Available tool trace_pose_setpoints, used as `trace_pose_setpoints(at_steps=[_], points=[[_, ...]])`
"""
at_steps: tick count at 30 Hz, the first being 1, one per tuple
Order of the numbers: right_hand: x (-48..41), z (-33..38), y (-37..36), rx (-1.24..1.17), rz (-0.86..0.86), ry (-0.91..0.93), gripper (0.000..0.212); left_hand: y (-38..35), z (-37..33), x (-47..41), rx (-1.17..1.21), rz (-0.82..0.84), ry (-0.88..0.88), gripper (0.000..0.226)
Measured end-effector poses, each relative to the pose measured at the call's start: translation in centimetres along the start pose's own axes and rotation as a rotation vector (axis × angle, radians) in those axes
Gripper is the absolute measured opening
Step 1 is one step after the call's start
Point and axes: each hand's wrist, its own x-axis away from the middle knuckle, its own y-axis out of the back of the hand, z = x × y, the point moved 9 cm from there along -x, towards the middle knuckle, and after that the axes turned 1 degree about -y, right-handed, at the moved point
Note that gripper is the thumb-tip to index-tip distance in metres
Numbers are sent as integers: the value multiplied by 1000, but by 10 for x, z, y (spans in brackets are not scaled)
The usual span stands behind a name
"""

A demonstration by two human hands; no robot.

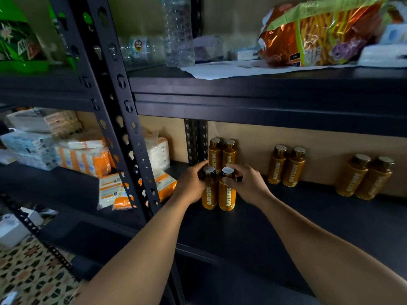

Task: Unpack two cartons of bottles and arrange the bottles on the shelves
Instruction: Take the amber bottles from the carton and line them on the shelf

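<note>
Two brown Oatside bottles stand side by side on the black shelf. My left hand grips the neck of the left bottle. My right hand grips the neck of the right bottle. Directly behind them, against the back wall, stands another pair of the same bottles. A second pair stands further right, and a third pair near the right edge. No carton is in view.
A black perforated upright rises just left of my left hand. Orange and white packets lie beyond it. The shelf above carries a snack bag, papers and clear plastic bottles. Patterned floor shows lower left.
</note>
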Motion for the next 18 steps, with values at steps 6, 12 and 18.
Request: trace_pose_setpoints(at_steps=[6, 12, 18], points=[[-18, 0, -8, -25, -7, 0, 55, 3, 12, -13, 24, -34, 56, 62], [-24, -2, -8, -27, 4, -10, 58, 1, 14, -24, 23, -16, 44, 61], [-19, -17, 12, 19, -60, -35, 55, -15, -2, -35, 24, 44, -23, 63]])
